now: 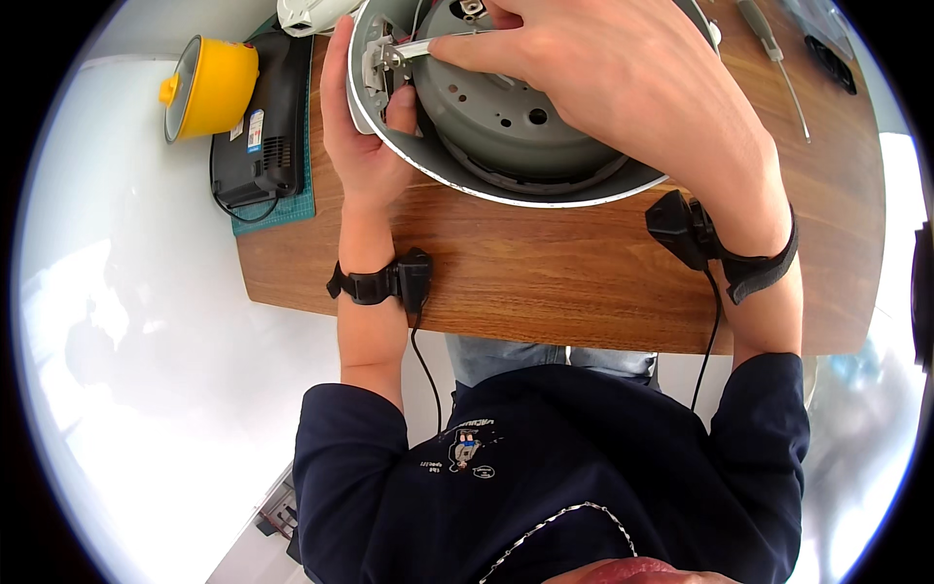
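Top centre, the left hand [368, 161] clasps a round grey metal housing [433, 164], thumb inside; the right hand [593, 68], forefinger extended, touches a slim pale strip [416, 48], its grip unclear

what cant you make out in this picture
All in the head view:
- Far side of the round casing: cut off by the upper edge.
- Part of the casing's inside: covered by the right hand.
- Some right fingertips: out of sight behind that hand or past the upper edge, so its full grip is unclear.
- White object at top left: cut off by the upper edge, kind unclear.
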`<state>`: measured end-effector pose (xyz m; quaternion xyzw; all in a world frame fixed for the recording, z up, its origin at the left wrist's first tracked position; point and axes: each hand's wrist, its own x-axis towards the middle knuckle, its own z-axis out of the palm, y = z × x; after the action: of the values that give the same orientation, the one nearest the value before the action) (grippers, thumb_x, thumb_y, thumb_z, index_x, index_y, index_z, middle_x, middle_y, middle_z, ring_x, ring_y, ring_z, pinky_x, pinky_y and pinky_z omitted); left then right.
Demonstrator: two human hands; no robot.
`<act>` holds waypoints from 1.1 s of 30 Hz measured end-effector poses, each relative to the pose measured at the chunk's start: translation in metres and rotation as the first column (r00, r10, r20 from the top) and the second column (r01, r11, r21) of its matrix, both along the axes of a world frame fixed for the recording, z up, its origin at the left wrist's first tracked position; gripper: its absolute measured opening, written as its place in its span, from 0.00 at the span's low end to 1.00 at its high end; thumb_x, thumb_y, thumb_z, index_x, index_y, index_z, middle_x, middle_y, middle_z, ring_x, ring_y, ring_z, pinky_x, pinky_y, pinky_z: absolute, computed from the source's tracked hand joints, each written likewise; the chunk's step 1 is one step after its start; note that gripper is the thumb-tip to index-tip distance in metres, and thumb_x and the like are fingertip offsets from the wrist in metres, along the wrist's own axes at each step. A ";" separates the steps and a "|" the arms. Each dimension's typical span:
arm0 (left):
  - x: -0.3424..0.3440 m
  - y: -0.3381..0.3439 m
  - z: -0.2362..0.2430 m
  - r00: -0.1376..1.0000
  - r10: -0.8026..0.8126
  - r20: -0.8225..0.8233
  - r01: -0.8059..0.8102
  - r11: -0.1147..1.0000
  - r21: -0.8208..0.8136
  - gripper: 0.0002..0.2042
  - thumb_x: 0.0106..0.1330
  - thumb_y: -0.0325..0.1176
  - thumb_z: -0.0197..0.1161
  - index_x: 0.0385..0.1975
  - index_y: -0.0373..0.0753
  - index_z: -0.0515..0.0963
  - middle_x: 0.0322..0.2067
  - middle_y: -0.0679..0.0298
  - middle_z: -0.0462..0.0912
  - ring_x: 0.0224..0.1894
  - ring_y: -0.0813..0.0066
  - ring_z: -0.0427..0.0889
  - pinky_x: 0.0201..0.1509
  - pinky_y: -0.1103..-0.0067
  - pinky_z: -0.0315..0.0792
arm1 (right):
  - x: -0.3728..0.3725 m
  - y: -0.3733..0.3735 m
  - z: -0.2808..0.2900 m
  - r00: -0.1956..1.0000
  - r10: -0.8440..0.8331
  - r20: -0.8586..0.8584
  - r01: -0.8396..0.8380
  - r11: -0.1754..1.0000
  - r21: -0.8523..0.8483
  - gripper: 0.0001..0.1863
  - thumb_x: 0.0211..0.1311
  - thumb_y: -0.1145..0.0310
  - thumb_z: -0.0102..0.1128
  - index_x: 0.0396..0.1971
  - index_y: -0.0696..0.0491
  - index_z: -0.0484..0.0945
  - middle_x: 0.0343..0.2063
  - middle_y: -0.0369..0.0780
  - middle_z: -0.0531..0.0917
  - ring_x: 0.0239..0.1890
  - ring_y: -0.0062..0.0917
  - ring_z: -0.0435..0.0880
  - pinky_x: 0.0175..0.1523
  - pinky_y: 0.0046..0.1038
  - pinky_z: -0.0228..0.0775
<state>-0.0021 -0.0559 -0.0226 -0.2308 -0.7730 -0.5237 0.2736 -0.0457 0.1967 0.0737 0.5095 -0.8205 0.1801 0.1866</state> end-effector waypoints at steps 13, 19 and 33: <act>-0.004 0.003 -0.001 0.979 0.144 -0.146 -0.166 0.975 -0.147 0.28 0.72 0.21 0.57 0.72 0.35 0.60 0.65 0.54 0.72 0.63 0.65 0.76 0.67 0.71 0.70 | -0.004 -0.003 0.005 0.998 0.062 0.016 -0.061 0.997 -0.042 0.13 0.58 0.72 0.59 0.43 0.52 0.83 0.31 0.42 0.76 0.36 0.36 0.83 0.40 0.36 0.76; -0.006 -0.005 -0.010 0.967 0.186 -0.176 -0.208 0.971 -0.116 0.26 0.72 0.25 0.57 0.70 0.33 0.62 0.65 0.55 0.70 0.62 0.68 0.76 0.67 0.73 0.69 | -0.001 -0.013 0.010 0.999 0.028 0.045 -0.028 1.000 -0.002 0.15 0.60 0.73 0.60 0.48 0.49 0.84 0.35 0.41 0.81 0.38 0.36 0.83 0.43 0.36 0.76; 0.007 0.019 -0.003 0.993 0.112 -0.039 -0.107 0.988 0.114 0.31 0.64 0.16 0.61 0.69 0.39 0.66 0.67 0.49 0.71 0.69 0.51 0.72 0.71 0.66 0.70 | 0.013 -0.025 0.019 0.958 -0.146 0.247 0.137 0.989 0.055 0.20 0.57 0.86 0.63 0.48 0.52 0.86 0.32 0.39 0.81 0.33 0.30 0.82 0.37 0.28 0.75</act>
<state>0.0049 -0.0368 -0.0255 -0.1839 -0.7477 -0.5449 0.3319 -0.0327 0.1721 0.0931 0.4260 -0.8750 0.2139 0.0845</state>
